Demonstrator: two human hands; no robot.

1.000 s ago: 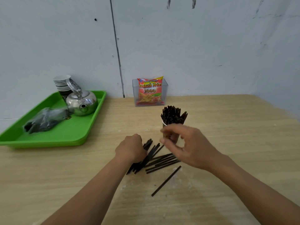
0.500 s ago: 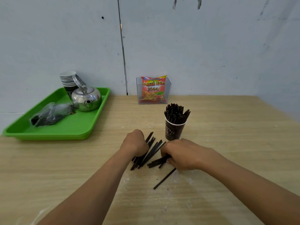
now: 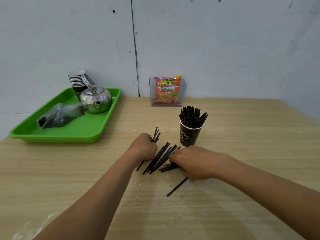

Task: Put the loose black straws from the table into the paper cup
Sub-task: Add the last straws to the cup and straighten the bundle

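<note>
Person's 2 arms, head-cam view: forearms bare up to frame edge; left hand [image 3: 143, 148] & right hand [image 3: 194, 161] bare too.

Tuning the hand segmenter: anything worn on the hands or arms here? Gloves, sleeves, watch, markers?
Nothing worn. The left hand and right hand are bare, with no gloves; no ring shows on the visible sides. The left arm and right arm are bare to the frame edge: no sleeves, watch, bands, markers or cables.
</note>
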